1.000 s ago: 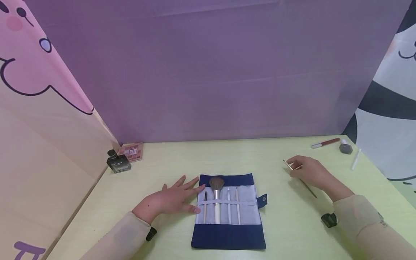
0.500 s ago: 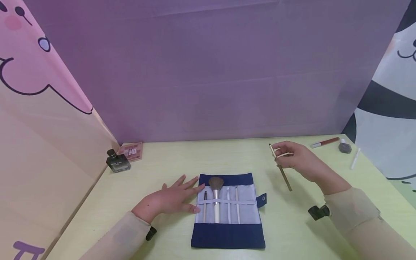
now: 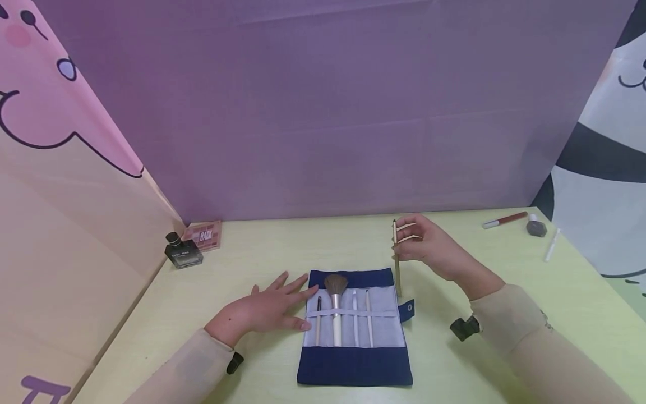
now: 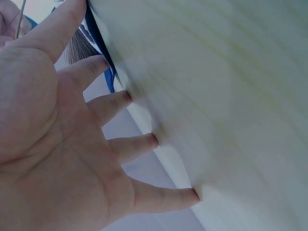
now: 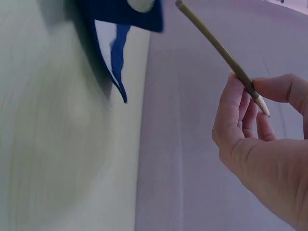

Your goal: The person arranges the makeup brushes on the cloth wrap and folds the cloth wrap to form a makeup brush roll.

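A navy brush roll [image 3: 354, 367] lies unfolded on the table, its pale lining strap holding a large fluffy makeup brush [image 3: 336, 303] and several thin ones. My left hand [image 3: 264, 311] rests at its left edge with fingers spread; the thumb and a fingertip overlap the roll. In the left wrist view, the fingertips [image 4: 153, 139] press the tabletop. Between thumb and fingers, my right hand [image 3: 429, 247] pinches a thin makeup brush [image 5: 216, 45] with a golden-brown handle. It stands nearly upright above the roll's top right corner, dark tip upward, handle end near the snap tab [image 3: 406, 310].
Back left, a dark perfume bottle [image 3: 184, 254] stands beside a pink palette [image 3: 207, 235]. At the far right lie a red-brown tube [image 3: 506, 220], a small dark bottle with a white cap [image 3: 536, 226] and a slim white stick [image 3: 552, 245]. A purple curtain [image 3: 323, 123] hangs behind.
My right hand has carried the thin brush leftward from the right side of the table to the roll's top right corner, turning it from slanted to nearly upright. My left hand has stayed put.
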Available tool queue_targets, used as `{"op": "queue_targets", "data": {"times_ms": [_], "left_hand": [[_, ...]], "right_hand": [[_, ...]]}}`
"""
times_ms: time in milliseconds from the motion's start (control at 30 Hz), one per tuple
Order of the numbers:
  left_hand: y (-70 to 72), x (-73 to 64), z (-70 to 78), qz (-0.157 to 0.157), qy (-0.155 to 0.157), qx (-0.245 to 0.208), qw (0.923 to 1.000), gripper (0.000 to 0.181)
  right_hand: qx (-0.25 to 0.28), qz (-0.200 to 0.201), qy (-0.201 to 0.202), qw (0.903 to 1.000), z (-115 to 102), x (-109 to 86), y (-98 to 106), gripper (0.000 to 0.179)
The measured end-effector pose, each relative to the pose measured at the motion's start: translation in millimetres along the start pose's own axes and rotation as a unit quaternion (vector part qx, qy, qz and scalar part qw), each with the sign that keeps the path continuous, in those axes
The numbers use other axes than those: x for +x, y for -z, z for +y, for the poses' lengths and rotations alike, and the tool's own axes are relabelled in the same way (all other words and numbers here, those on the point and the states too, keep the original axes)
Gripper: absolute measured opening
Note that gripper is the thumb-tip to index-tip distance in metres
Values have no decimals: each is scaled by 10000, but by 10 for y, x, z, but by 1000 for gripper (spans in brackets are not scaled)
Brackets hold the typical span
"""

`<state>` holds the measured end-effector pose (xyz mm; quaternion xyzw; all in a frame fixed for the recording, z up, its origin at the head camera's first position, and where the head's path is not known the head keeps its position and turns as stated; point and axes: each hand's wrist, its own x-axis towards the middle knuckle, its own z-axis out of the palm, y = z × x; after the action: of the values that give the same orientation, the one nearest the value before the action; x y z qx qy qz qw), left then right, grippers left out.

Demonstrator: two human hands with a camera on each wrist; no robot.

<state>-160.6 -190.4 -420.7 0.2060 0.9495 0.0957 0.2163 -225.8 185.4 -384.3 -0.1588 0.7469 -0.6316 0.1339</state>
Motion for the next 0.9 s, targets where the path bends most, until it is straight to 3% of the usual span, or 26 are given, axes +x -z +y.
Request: {"op": "queue_targets", "data": {"times_ms": [467, 900], "left_hand": [[12, -2, 15, -26, 9, -30, 10000, 83], [22, -17, 26, -61, 4, -47, 10000, 84]], "right_hand": [[10, -90, -312, 9995, 274, 164, -258, 52], [-123, -264, -752, 9967, 348, 140, -340, 57]]}}
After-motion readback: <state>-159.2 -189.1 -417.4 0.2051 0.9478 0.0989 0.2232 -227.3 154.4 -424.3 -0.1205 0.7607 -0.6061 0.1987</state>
